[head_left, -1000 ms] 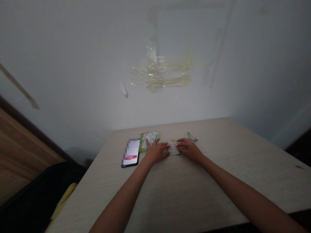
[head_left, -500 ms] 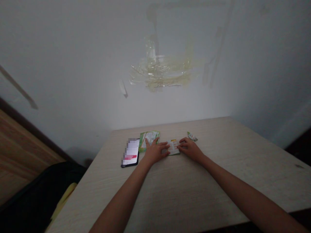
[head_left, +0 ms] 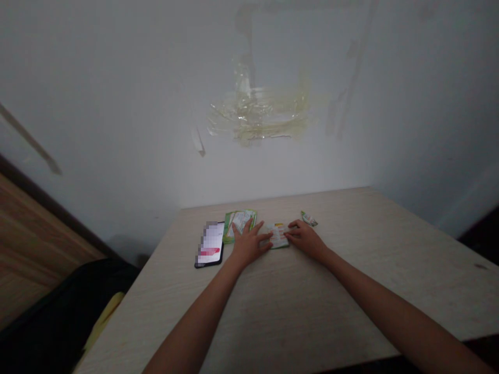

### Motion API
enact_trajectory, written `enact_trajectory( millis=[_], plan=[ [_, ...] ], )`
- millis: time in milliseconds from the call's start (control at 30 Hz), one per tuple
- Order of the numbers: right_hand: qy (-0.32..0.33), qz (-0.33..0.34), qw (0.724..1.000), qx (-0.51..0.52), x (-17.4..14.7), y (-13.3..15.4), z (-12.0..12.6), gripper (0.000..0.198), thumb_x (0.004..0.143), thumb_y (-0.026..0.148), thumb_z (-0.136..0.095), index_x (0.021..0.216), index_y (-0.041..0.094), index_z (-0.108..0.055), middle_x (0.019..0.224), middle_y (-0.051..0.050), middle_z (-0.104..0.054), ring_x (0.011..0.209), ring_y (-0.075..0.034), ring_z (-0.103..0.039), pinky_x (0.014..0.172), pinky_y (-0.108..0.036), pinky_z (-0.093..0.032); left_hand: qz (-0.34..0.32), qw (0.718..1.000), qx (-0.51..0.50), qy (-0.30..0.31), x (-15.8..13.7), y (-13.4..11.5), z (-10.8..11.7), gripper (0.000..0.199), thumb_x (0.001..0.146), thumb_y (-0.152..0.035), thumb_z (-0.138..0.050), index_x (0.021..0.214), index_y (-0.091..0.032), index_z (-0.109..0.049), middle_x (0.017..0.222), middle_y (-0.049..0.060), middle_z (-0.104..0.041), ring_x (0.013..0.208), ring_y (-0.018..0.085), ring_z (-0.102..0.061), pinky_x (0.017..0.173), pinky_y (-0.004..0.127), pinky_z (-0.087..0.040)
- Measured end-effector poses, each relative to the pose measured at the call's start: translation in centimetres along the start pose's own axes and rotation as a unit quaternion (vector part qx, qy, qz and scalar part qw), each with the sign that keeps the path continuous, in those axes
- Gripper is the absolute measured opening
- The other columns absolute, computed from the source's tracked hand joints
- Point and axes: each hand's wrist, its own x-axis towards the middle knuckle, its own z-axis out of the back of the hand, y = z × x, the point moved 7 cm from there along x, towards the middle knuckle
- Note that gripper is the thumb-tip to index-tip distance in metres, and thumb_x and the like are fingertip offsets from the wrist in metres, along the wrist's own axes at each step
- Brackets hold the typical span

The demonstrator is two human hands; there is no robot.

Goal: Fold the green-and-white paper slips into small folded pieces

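Observation:
A small folded printed wrapper (head_left: 278, 236), whitish with a yellow patch and green edges, lies flat on the table between my hands. My left hand (head_left: 250, 244) is open with its fingers spread. Two of its fingertips rest on the wrapper's left side, and the others reach over the near edge of a larger green-and-white printed packet (head_left: 230, 223). At the wrapper's right edge, my right hand (head_left: 306, 241) has its fingers bent and closed on the border; its thumb is hardly visible. Just beyond that hand lies a small green-and-white torn scrap (head_left: 309, 218).
A phone (head_left: 210, 246) with a lit, partly blurred screen lies left of the green packet. The pale wooden table (head_left: 304, 311) meets a wall (head_left: 156, 130) with peeling clear tape at the back. A dark item with yellow cloth (head_left: 103, 317) sits beyond the left edge.
My left hand's fingers have spread a little wider, with one fingertip shifted off the wrapper's top left. My right hand and the wrapper stay almost in place.

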Motion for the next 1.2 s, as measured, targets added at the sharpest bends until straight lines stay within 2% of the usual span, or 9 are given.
enact_trajectory(
  millis=[167,333,567,800,967,1200],
  plan=[
    [-0.002,-0.005,1.000,-0.004,0.0,0.2,0.1,0.021,0.089,0.032,-0.059,0.091,0.020,-0.076,0.109,-0.011,-0.062,0.099,-0.022,-0.060,0.093,-0.037,-0.048,-0.032,0.999,0.002,-0.021,-0.2,-0.6,0.2,0.036,0.088,-0.055,-0.049,0.123,-0.050,-0.057,0.152,-0.007,-0.036,0.142,0.038,-0.021,0.100,0.079,0.010],
    [-0.012,-0.003,1.000,-0.019,0.1,0.1,-0.2,0.021,0.089,0.031,-0.059,0.093,0.021,-0.076,0.107,-0.011,-0.063,0.097,-0.022,-0.060,0.092,-0.037,-0.048,-0.042,0.999,-0.022,0.007,-0.2,-0.7,0.2,0.038,0.091,-0.053,-0.045,0.128,-0.047,-0.053,0.140,-0.006,-0.053,0.141,0.035,-0.024,0.099,0.079,0.013],
    [0.003,0.008,0.997,-0.071,0.6,0.3,-0.6,0.025,0.092,0.030,-0.054,0.101,0.021,-0.075,0.111,-0.012,-0.060,0.102,-0.024,-0.056,0.095,-0.039,-0.044,-0.024,0.998,-0.052,0.032,0.0,-0.2,0.0,0.039,0.089,-0.057,-0.046,0.127,-0.048,-0.053,0.140,-0.006,-0.053,0.141,0.037,-0.024,0.097,0.080,0.013],
    [0.009,0.007,0.993,-0.118,1.7,0.2,-1.0,0.024,0.092,0.027,-0.054,0.105,0.021,-0.073,0.103,-0.012,-0.059,0.096,-0.024,-0.054,0.089,-0.038,-0.044,0.002,0.999,-0.029,0.029,0.1,0.1,-0.4,0.038,0.085,-0.058,-0.052,0.122,-0.050,-0.057,0.152,-0.005,-0.036,0.142,0.038,-0.020,0.100,0.079,0.006],
    [0.006,0.016,0.988,-0.152,1.9,0.6,-1.1,0.025,0.092,0.027,-0.054,0.109,0.023,-0.072,0.101,-0.011,-0.057,0.093,-0.023,-0.052,0.086,-0.038,-0.044,0.006,1.000,-0.021,0.021,0.1,0.1,-0.3,0.038,0.085,-0.058,-0.053,0.122,-0.050,-0.058,0.154,-0.004,-0.033,0.143,0.039,-0.018,0.100,0.080,0.004],
    [-0.004,0.010,0.984,-0.175,1.6,0.7,-1.1,0.029,0.093,0.026,-0.052,0.117,0.023,-0.067,0.104,-0.012,-0.056,0.094,-0.024,-0.051,0.086,-0.039,-0.044,0.003,0.999,-0.032,0.033,0.2,0.0,-0.2,0.037,0.085,-0.057,-0.053,0.121,-0.051,-0.058,0.156,-0.009,-0.029,0.143,0.038,-0.016,0.101,0.079,0.006]
  ],
)
